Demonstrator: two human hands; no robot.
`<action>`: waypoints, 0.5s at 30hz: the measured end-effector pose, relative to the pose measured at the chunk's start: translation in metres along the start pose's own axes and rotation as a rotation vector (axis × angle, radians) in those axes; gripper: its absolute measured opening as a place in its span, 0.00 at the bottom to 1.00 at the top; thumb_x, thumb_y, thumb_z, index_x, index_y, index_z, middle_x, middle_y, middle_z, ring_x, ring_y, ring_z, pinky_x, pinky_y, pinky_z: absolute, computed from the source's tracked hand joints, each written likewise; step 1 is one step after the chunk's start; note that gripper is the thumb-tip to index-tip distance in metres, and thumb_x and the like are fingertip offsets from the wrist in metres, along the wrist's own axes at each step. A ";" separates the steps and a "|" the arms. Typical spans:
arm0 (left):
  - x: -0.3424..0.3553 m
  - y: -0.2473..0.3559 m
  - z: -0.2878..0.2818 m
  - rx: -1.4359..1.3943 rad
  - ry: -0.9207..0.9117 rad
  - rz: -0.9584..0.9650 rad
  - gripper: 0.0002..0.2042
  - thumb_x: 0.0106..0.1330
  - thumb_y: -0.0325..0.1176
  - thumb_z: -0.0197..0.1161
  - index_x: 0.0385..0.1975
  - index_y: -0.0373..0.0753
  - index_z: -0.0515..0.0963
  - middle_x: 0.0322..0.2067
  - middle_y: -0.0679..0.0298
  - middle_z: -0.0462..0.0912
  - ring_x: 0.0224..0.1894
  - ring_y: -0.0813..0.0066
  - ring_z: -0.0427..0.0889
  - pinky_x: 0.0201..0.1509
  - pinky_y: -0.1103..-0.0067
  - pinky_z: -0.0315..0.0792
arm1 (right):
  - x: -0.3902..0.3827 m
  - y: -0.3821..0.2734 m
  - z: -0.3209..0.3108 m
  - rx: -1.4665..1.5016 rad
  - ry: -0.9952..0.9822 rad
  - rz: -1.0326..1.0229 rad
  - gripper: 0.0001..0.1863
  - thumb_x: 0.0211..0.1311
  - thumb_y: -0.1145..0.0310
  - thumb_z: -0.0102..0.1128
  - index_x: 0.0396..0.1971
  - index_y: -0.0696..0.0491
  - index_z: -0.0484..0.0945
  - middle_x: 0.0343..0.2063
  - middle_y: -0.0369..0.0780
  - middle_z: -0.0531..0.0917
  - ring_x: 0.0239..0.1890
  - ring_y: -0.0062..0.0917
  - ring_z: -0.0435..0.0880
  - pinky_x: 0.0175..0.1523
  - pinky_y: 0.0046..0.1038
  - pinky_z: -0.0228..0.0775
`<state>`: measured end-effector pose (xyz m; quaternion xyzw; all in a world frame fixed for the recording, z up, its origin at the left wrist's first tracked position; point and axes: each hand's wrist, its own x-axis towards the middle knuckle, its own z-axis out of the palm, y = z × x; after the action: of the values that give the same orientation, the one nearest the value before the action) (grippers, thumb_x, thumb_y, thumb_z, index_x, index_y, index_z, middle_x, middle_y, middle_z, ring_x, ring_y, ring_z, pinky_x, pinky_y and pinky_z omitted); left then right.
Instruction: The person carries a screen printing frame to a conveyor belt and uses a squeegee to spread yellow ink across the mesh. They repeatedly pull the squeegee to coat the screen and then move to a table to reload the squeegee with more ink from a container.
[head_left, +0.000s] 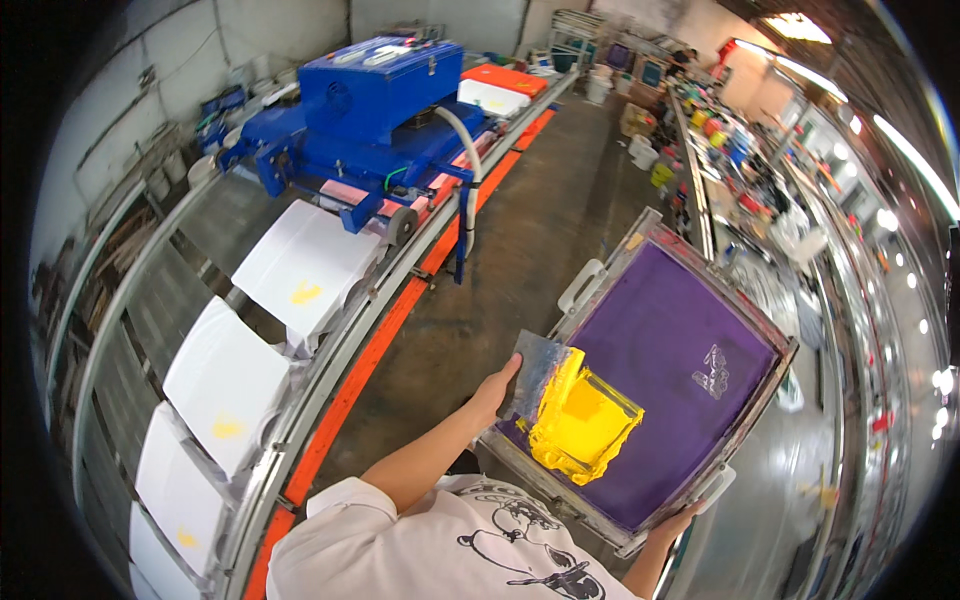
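My left hand (pixel 497 385) grips a grey flat scraper (pixel 537 362) whose right part is coated in thick yellow ink. Beside and under it, a heap of yellow ink (pixel 590 425) lies on the lower left of a purple screen (pixel 675 330) in a worn metal frame with white handles. A small pale design shows on the screen's right part. My right hand (pixel 678 522) holds the frame at its lower-right corner, by the white handle, with the screen tilted in front of me.
Left, white panels (pixel 220 385) with small yellow prints line a rail with an orange edge (pixel 400 315). A blue machine (pixel 370 100) rides above it. Right is a cluttered bench (pixel 755 190); buckets (pixel 600 87) and a person (pixel 683 60) are at the far end.
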<state>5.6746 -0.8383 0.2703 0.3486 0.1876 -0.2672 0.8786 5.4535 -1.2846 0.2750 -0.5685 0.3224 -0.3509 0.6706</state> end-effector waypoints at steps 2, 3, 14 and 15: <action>0.061 0.025 0.002 -0.003 -0.012 0.010 0.31 0.71 0.63 0.60 0.52 0.36 0.83 0.46 0.63 0.87 0.47 0.72 0.84 0.56 0.75 0.75 | 0.043 0.018 0.047 -0.095 0.024 -0.030 0.45 0.75 0.36 0.44 0.72 0.63 0.61 0.69 0.47 0.70 0.70 0.39 0.69 0.74 0.39 0.59; 0.095 0.037 0.010 -0.020 -0.037 0.001 0.31 0.71 0.63 0.60 0.51 0.36 0.83 0.46 0.63 0.88 0.47 0.72 0.84 0.56 0.75 0.75 | 0.070 0.031 0.058 -0.142 0.093 -0.006 0.46 0.74 0.34 0.44 0.72 0.63 0.61 0.69 0.48 0.70 0.69 0.39 0.69 0.73 0.39 0.60; 0.342 0.194 0.203 0.562 -0.227 0.145 0.36 0.72 0.65 0.56 0.57 0.32 0.82 0.54 0.56 0.86 0.57 0.72 0.82 0.65 0.75 0.69 | 0.215 0.055 0.210 -0.044 0.316 0.072 0.47 0.74 0.34 0.44 0.72 0.63 0.61 0.69 0.48 0.69 0.69 0.40 0.69 0.73 0.39 0.60; 0.379 0.204 0.212 0.542 -0.292 0.129 0.39 0.72 0.67 0.54 0.59 0.31 0.80 0.59 0.54 0.82 0.63 0.69 0.78 0.69 0.75 0.64 | 0.237 0.060 0.237 -0.027 0.308 0.077 0.47 0.74 0.34 0.44 0.72 0.63 0.61 0.69 0.48 0.69 0.69 0.40 0.69 0.73 0.39 0.60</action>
<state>6.1254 -0.9921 0.3252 0.5392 -0.0410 -0.2985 0.7864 5.7863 -1.3496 0.2423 -0.5042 0.4476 -0.4038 0.6184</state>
